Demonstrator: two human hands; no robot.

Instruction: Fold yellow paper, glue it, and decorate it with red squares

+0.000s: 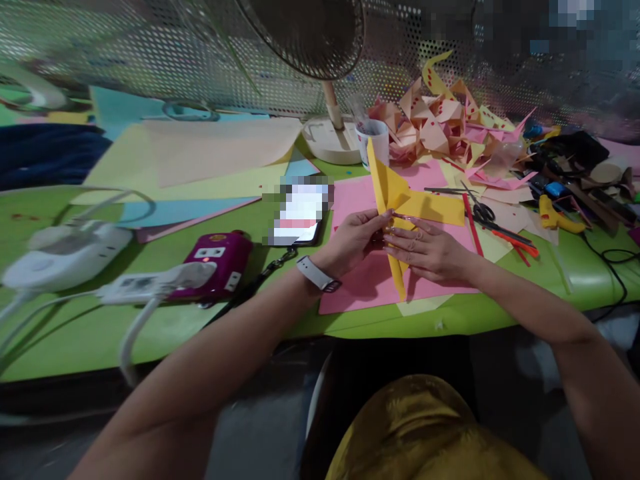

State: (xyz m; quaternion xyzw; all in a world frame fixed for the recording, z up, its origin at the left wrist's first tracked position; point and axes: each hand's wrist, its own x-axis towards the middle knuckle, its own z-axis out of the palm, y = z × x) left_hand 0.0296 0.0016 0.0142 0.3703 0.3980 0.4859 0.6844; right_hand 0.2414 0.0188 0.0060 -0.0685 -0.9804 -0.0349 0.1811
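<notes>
A folded yellow paper shape [389,190] with a tall pointed flap and a long strip is held upright over a pink sheet [345,290]. My left hand [357,237], with a white watch band at its wrist, pinches the middle of the paper between thumb and fingers. From the other side, my right hand [425,250] grips the same paper, its fingers pressed against the lower fold. Both hands meet at the fold, so part of the paper is hidden behind the fingers. Another yellow strip [440,207] reaches out rightward behind my right hand.
Black scissors [483,212], an orange-handled cutter [523,244] and a yellow glue gun [557,217] lie to the right. Behind stand a white cup [375,140], a fan [333,130] and piled folded papers [435,127]. Leftward are a phone [297,213] and a purple power box [220,257].
</notes>
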